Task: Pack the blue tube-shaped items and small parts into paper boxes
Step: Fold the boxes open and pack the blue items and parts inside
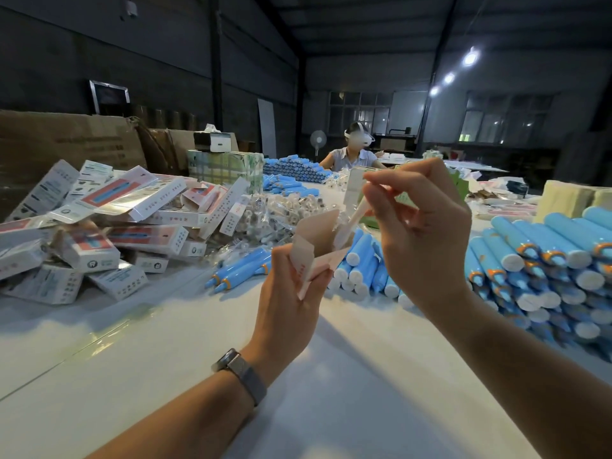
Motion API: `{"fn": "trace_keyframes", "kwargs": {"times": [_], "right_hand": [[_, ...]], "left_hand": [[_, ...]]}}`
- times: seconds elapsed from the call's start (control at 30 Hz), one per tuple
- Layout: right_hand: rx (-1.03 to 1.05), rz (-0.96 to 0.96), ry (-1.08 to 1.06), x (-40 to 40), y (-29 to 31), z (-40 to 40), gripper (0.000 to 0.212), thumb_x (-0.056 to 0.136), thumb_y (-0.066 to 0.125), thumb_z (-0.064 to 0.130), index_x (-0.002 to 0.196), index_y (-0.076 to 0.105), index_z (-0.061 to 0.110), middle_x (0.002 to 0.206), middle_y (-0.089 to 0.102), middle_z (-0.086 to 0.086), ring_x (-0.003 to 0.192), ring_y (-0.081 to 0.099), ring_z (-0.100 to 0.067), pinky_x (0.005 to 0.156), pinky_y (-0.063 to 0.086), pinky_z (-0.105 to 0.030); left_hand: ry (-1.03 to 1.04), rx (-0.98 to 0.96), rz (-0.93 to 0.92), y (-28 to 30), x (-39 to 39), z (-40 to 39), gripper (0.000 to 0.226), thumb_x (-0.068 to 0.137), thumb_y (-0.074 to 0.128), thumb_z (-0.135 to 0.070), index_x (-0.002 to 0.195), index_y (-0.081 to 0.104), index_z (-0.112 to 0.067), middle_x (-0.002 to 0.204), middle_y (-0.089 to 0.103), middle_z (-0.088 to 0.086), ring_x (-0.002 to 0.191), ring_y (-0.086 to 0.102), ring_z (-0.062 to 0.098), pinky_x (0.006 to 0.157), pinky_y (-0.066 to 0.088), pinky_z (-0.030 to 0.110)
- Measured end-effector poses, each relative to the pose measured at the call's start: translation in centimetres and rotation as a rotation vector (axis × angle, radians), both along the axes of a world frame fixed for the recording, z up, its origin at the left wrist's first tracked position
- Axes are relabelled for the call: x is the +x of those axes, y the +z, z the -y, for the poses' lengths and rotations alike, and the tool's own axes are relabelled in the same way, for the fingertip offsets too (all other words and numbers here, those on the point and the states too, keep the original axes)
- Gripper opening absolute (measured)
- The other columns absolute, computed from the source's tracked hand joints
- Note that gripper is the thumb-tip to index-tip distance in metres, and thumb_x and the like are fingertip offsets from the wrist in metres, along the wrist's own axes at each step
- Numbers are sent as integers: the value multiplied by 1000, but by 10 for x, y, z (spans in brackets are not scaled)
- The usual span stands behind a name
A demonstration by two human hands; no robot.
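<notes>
The bench (pixel 165 376) is glossy white. On the right lies a stack of sky-blue tubes (pixel 543 260) with white end caps and orange rings at their tips. On the left is a heap of white paper boxes (pixel 109 223) with salmon-red panels showing a blue tube and rows of small dark marks. The open box (pixel 314 250) in the left hand (pixel 291 303) is pale pink inside, with red dots. A grey mesh watch band (pixel 245 376) circles that wrist. Far off stands a green-and-white checked carton (pixel 225 168).

Above the white tabletop (pixel 331 376), the left hand (pixel 291 293) gripped an open paper box (pixel 314 250); the right hand (pixel 420 233) pinched a pale part (pixel 356 215) at its mouth.
</notes>
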State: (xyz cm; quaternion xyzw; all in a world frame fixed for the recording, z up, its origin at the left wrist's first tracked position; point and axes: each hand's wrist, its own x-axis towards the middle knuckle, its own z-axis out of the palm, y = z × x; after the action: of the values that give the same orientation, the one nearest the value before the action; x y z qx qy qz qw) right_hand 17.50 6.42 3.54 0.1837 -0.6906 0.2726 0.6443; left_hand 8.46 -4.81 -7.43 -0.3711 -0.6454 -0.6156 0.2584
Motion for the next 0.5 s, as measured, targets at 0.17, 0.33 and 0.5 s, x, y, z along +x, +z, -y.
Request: {"fn": "trace_keyframes", "kwargs": {"times": [0.17, 0.33, 0.5], "right_hand": [[264, -16, -161, -5, -8, -8, 7, 89, 70, 1, 93, 74, -3, 86, 55, -13, 77, 57, -17, 66, 52, -26], [477, 14, -212, -13, -23, -8, 7, 88, 72, 2, 84, 74, -3, 87, 67, -13, 82, 60, -29, 78, 47, -25], [598, 128, -306, -10, -28, -9, 8, 90, 65, 9, 87, 70, 4, 81, 69, -2, 89, 55, -34, 73, 47, -37]], "left_hand": [[10, -26, -13, 2, 3, -2, 38, 87, 63, -36, 94, 31, -54, 88, 55, -16, 76, 55, 2, 60, 41, 14], [10, -1, 7, 0, -1, 0, 41, 91, 71, -19, 92, 34, -36, 81, 53, -12, 68, 52, 4, 57, 39, 17], [-2, -16, 54, 2, -1, 1, 42, 90, 72, -14, 96, 36, -35, 86, 58, -8, 72, 56, 10, 58, 41, 17]]}}
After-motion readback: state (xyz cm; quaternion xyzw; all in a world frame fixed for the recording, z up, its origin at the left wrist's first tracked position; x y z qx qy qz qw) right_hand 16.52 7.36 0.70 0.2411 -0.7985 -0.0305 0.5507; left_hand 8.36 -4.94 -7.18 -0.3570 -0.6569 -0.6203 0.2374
